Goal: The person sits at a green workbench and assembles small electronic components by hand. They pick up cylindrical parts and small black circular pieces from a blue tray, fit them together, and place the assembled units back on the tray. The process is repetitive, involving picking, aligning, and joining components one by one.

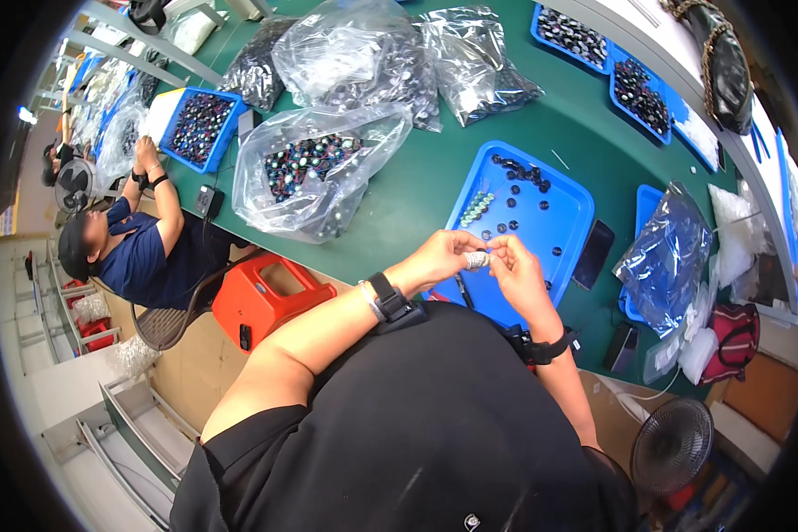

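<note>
My left hand (445,254) and my right hand (517,273) meet over the near edge of a blue tray (554,199). Thumb and fingers of each are pinched together, fingertips nearly touching. Whatever lies between them is too small to make out. A wide silvery band (476,260) shows at the fingers of my left hand. Within the tray, small round black pieces (530,173) lie scattered beyond my hands. A short row of pale green pieces (477,208) rests near its left side. Below my fingers, a dark slim tool (463,289) lies at the tray's near end.
Left of the tray stands an open clear bag (315,168) of small dark parts. More filled bags (355,53) lie behind it. A black phone (593,254) flanks the tray's right side. A co-worker (155,239) sits at far left beside a red stool (266,297).
</note>
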`<state>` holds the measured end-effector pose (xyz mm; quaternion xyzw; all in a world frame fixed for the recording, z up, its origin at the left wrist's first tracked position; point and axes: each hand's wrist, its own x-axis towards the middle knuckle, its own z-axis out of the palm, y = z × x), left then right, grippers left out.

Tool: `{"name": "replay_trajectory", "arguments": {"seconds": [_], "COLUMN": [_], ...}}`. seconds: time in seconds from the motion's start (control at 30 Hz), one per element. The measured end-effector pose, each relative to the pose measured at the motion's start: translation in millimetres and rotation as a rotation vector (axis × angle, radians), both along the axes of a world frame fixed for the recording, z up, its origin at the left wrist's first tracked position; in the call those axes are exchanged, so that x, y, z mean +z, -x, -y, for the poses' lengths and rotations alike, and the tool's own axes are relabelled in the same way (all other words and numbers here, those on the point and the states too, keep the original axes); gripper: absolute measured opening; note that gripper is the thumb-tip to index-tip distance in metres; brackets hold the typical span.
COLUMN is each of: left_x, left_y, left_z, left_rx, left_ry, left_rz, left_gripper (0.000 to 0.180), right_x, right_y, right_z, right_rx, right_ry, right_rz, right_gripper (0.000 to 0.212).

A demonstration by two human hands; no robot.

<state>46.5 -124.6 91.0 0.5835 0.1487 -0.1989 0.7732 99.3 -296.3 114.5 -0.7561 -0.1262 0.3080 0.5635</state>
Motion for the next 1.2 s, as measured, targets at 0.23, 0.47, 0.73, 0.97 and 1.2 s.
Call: {"name": "replay_trajectory", "arguments": {"seconds": [0.23,0.47,0.73,0.97,1.2], "left_x": [-2.4,-47.1,26.8,44.6,61.8], "left_y": [8.7,31.6,36.3,35.5,26.1], "left_z": [-18.1,-64.6,-85.0,-217.7,-163.6], "left_rx": [0.241,0.447,0.616,0.784,0.656], "left_ry": [-0.196,-0.045,-0.467,-1.274,-1.474], "left_rz": [-0.013,-0.153,0.283,0.344,0.59], "left_gripper": [0.018,0.018,0.021,0.036,0.034], "right_x": [-49.8,-108.7,-125.8,-98.6,-107.5], "right_y": [-0.4,12.2,-7.3,-46.6,-54.3], "right_z": [13.6,25.7,38.0,-36.6,-40.7], "right_rx": [-0.184,-0.148,-0.168,0.201,0.562], "right_ry": [0.02,0.078,0.243,0.374,0.589], "right_rz": [0.083,-0.089,0.091,0.931,1.097], "right_gripper": [0.018,0.013,0.015,0.021,0.021]}}
